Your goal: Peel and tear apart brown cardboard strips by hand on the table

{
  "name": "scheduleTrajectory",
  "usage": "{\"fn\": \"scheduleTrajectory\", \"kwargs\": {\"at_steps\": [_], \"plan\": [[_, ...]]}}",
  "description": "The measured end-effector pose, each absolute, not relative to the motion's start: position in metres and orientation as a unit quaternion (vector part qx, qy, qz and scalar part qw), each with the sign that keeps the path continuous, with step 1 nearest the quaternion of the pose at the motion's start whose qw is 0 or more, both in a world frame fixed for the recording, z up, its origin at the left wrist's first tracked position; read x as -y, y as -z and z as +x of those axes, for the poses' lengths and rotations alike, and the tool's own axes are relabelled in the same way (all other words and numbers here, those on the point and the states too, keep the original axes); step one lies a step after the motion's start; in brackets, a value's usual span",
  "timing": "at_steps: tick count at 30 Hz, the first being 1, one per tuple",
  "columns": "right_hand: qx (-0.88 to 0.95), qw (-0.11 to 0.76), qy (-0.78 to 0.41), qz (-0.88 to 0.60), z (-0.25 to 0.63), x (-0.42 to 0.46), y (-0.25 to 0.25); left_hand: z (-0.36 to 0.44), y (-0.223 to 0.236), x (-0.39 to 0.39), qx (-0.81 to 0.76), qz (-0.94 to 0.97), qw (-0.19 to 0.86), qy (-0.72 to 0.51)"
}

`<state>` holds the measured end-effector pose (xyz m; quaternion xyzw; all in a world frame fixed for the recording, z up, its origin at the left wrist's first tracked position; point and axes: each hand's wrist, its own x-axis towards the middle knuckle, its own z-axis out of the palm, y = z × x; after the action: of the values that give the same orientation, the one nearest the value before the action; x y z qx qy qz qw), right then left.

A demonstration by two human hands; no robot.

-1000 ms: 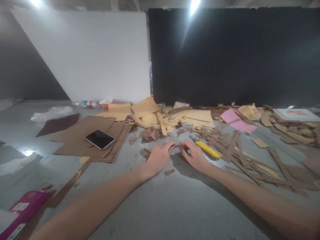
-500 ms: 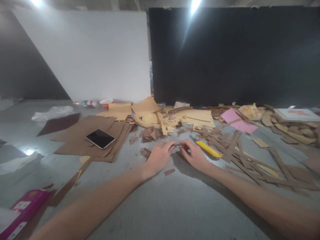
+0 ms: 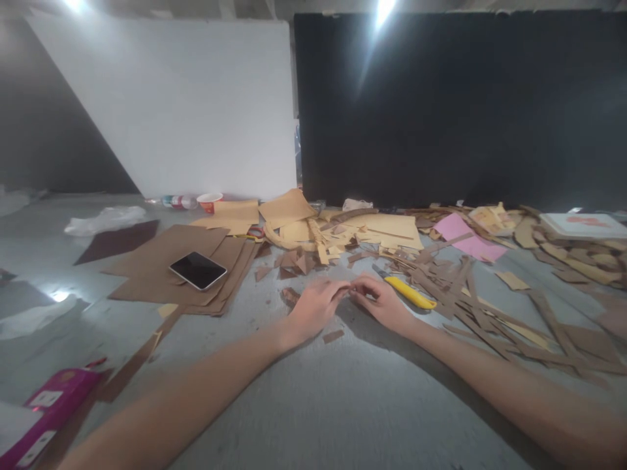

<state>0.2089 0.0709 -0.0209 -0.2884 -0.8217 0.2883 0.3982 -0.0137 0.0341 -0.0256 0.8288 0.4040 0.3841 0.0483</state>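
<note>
In the middle of the table my left hand (image 3: 316, 305) and my right hand (image 3: 379, 300) meet at the fingertips. Both are closed in a pinch, and whatever sits between the fingers is too small and hidden to make out. A yellow utility knife (image 3: 411, 292) lies just right of my right hand, its blade pointing to the back left. Close to my left wrist is a small brown cardboard scrap (image 3: 334, 336). Folded brown cardboard pieces (image 3: 295, 261) lie behind my left hand.
Brown cardboard sheets (image 3: 142, 267) carry a phone (image 3: 198, 270) on the left. A purple power strip (image 3: 63, 398) is at the front left. Cardboard strips (image 3: 490, 326) and a pink sheet (image 3: 467, 238) spread over the right. A paper cup (image 3: 209, 203) stands at the back.
My fingertips have come closer together, with the left fingers now touching the right. The view has shifted very slightly; the things on the table stay in place.
</note>
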Motion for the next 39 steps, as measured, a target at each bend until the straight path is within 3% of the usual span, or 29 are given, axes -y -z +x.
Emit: {"fn": "scheduleTrajectory", "kwargs": {"at_steps": [10,25,39], "plan": [[0.774,0.409,-0.339,-0.344,0.213,-0.077,0.027,-0.013,0.025,-0.033,-0.383,0.830,0.047,-0.403],[0.820,0.415,-0.288,-0.269,0.211,-0.071,0.023,-0.014,0.029,-0.035,-0.383,0.830,0.045,-0.402],[0.814,0.435,-0.246,-0.296,0.210,-0.066,0.019,-0.014,0.025,-0.032,-0.393,0.834,0.061,-0.382]]}}
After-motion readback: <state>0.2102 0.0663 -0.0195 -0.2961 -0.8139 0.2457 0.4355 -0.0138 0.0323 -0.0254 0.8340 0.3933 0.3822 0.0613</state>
